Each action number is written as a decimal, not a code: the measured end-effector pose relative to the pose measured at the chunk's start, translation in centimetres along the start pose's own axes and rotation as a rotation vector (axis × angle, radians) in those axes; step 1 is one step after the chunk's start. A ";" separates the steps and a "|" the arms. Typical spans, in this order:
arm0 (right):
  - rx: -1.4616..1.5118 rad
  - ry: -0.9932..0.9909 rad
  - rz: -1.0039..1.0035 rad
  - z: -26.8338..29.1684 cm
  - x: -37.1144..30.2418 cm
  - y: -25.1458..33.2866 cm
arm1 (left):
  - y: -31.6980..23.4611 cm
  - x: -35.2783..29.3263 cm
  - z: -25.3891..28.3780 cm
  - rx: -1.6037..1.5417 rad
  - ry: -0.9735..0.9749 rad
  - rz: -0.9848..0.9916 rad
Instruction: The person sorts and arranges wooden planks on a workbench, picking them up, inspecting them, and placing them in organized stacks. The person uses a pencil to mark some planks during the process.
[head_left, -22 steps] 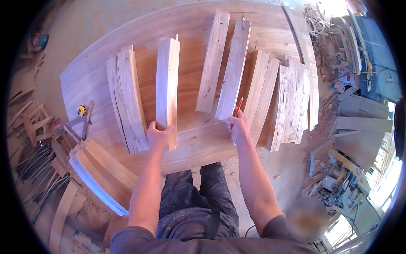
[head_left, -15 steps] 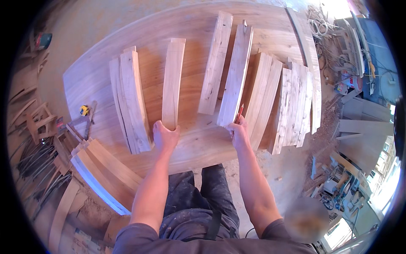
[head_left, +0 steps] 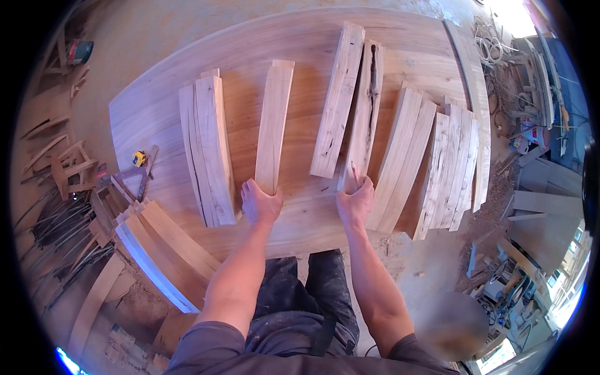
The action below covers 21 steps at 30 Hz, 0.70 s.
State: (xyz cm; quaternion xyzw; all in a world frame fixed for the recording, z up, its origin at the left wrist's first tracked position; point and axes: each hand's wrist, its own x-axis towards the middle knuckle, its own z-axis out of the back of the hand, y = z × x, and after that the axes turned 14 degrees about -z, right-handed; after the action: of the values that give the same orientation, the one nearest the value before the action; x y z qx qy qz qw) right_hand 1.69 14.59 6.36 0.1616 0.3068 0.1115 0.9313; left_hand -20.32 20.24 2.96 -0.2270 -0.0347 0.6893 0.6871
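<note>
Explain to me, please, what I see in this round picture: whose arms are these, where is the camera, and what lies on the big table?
The camera sits on a person's head and looks down, so the edges bend. The two arms are that person's own. The left hand rests on the near end of a single plank lying flat. The right hand holds a pencil and touches a cracked plank. More curved planks lie on the large wooden table. A yellow tape measure lies at the left.

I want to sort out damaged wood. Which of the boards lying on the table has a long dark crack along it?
The board at the right hand: the cracked board shows a dark split down its upper half. The single board at the left hand looks clean.
</note>
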 end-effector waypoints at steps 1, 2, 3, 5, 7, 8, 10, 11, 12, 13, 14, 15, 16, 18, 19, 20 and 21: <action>-0.036 -0.032 0.017 -0.1 0.1 0.0 | -0.1 -0.1 -0.1 0.013 -0.017 -0.009; -0.073 -0.064 0.033 -0.4 0.1 -0.1 | -0.3 -0.1 -0.3 0.025 -0.034 -0.019; -0.109 -0.097 0.049 -0.6 0.2 -0.1 | -0.4 -0.1 -0.3 0.021 -0.026 -0.019; -0.118 -0.077 0.036 -0.7 0.4 0.1 | -0.3 -0.1 -0.1 0.019 -0.011 -0.016; -0.126 -0.073 0.030 -0.8 0.4 0.3 | -0.2 -0.2 -0.3 0.020 -0.032 -0.030; -0.130 -0.080 0.031 -0.8 0.3 0.5 | -0.1 -0.2 -0.3 0.021 -0.043 -0.036; -0.135 -0.092 0.046 -0.9 0.4 0.5 | -0.1 -0.1 -0.4 0.019 -0.041 -0.028; -0.136 -0.097 0.060 -1.1 0.6 0.3 | -0.2 -0.1 -0.4 0.019 -0.039 -0.024; -0.137 -0.102 0.074 -1.2 0.6 0.1 | -0.1 -0.1 -0.4 0.024 -0.036 -0.021; -0.137 -0.100 0.060 -1.2 0.6 0.3 | -0.1 0.0 -0.6 0.027 -0.036 -0.019; -0.136 -0.099 0.046 -1.2 0.6 0.4 | 0.0 0.0 -0.8 0.031 -0.036 -0.018; -0.135 -0.098 0.031 -1.3 0.5 0.6 | 0.1 0.0 -0.8 0.038 -0.054 -0.025; -0.135 -0.103 0.024 -1.2 0.6 0.7 | 0.1 -0.1 -0.9 0.039 -0.069 -0.035; -0.136 -0.113 0.007 -1.4 0.7 0.6 | 0.2 -0.2 -1.1 0.041 -0.088 -0.047; -0.135 -0.112 0.007 -1.4 0.8 0.5 | 0.1 -0.3 -1.1 0.041 -0.089 -0.049; -0.135 -0.111 0.007 -1.5 0.9 0.4 | 0.1 -0.2 -1.0 0.042 -0.090 -0.052; -0.134 -0.111 0.007 -1.5 0.9 0.2 | 0.0 -0.2 -1.0 0.037 -0.084 -0.042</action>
State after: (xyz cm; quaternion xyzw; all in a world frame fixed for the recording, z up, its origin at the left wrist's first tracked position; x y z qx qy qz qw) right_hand 1.46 15.44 4.79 0.1056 0.2462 0.1257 0.9552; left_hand -19.96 19.83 2.11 -0.1844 -0.0557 0.6843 0.7033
